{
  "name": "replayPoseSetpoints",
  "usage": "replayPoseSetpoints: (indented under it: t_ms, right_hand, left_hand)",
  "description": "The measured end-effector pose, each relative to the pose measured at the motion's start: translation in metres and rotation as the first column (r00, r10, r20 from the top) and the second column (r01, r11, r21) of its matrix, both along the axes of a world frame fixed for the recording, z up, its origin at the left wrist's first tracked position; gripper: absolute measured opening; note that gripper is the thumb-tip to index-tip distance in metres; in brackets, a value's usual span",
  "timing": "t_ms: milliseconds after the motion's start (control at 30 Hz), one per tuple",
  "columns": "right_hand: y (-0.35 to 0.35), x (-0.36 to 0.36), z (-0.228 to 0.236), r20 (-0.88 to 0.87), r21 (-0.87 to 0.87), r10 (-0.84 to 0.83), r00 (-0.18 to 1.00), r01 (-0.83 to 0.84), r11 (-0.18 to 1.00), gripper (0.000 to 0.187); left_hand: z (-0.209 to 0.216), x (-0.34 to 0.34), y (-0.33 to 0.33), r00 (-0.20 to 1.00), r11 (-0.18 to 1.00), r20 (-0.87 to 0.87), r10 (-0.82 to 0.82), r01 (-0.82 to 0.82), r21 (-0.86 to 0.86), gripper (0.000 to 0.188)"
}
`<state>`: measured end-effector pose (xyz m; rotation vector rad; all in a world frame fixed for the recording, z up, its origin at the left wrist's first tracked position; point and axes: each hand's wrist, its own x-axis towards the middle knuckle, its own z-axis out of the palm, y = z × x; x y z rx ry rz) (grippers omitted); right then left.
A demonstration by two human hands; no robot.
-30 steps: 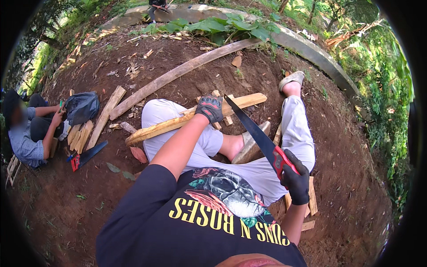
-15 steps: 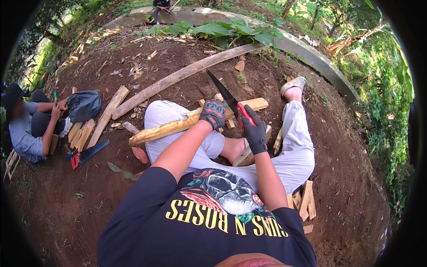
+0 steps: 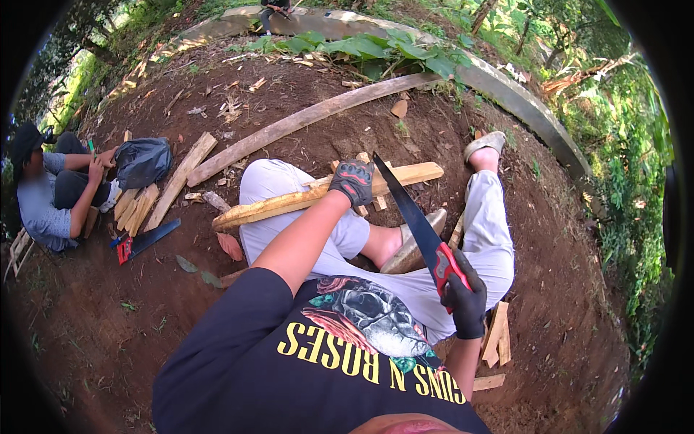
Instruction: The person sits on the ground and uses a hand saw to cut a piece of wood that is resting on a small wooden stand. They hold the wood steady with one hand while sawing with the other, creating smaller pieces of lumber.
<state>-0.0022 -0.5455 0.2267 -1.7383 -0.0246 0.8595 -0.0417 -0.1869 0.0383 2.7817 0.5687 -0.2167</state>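
Observation:
My left hand point(image 3: 352, 182), in a black glove with red trim, is closed over a long pale wooden plank point(image 3: 278, 206). The plank lies slantwise across my bent left leg, its far right end resting over small wood pieces point(image 3: 379, 202) on the ground. A handsaw point(image 3: 416, 217) with a dark blade and red handle is gripped in my gloved right hand point(image 3: 465, 295), near my right thigh. Its blade slants up and left, the tip crossing the plank in view just right of my left hand. Whether the teeth touch the wood, I cannot tell.
At the left a person point(image 3: 50, 195) sits holding a small green-ended item, beside a dark plastic bag point(image 3: 143, 163), wood pieces and another red-handled saw point(image 3: 148, 241). A long beam point(image 3: 303, 119) lies ahead. Wood offcuts point(image 3: 496, 336) lie by my right thigh.
My right hand has drawn the saw back toward me and to the right, from beside the plank to near my thigh. The left hand keeps its hold on the plank.

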Motion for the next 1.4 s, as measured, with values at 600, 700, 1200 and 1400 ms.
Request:
replayPoseSetpoints:
  t_ms: [600,700,1200,1400]
  right_hand:
    - [0.185,0.059,-0.163,0.444,-0.041,0.146,0.884,-0.142,0.989,0.057]
    - [0.177,0.065,-0.172,0.421,-0.036,0.136,0.897,-0.134,0.990,0.057]
    - [-0.022,0.011,0.043,0.131,-0.158,0.077,0.988,-0.056,0.986,0.051]
    - [0.011,0.036,0.012,0.018,-0.136,0.060,0.998,-0.057,0.989,0.050]
  left_hand:
    - [0.015,0.001,0.002,0.996,0.998,-0.052,-0.066,0.065,-0.014,0.041]
    - [0.017,0.005,-0.001,0.996,0.999,-0.085,-0.034,0.034,-0.003,0.048]
    - [0.007,0.005,0.002,0.997,1.000,-0.078,-0.023,0.022,-0.011,0.048]
    - [0.004,0.001,0.002,0.999,1.000,-0.030,-0.015,0.014,-0.019,0.039]
